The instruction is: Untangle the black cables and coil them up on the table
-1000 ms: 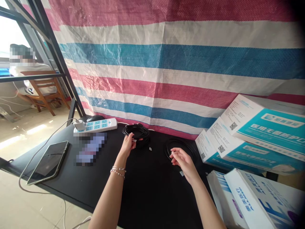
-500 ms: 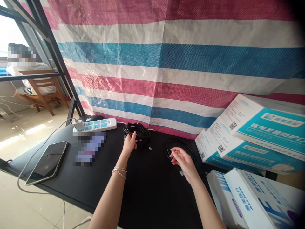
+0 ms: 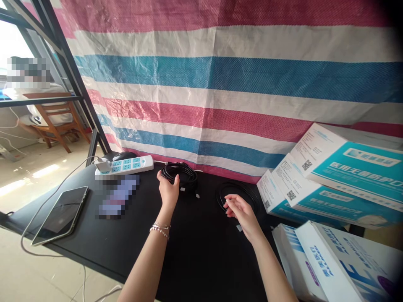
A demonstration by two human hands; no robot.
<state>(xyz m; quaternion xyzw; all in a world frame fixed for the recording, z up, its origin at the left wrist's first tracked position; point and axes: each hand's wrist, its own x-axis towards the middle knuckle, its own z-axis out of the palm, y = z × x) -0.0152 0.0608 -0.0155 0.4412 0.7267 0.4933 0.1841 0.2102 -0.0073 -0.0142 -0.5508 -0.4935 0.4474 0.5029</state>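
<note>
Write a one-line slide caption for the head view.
Left hand grasps a black cable coil on the black table; right hand touches a second coil.

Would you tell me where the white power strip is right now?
In the head view, the white power strip lies at the far left of the black table, against the striped tarp, left of the cable coil that the left hand touches.

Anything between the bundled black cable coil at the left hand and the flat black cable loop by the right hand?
Head view: between the bundled black cable coil and the flat black cable loop, only bare black table and a white-tipped cable end.
</note>
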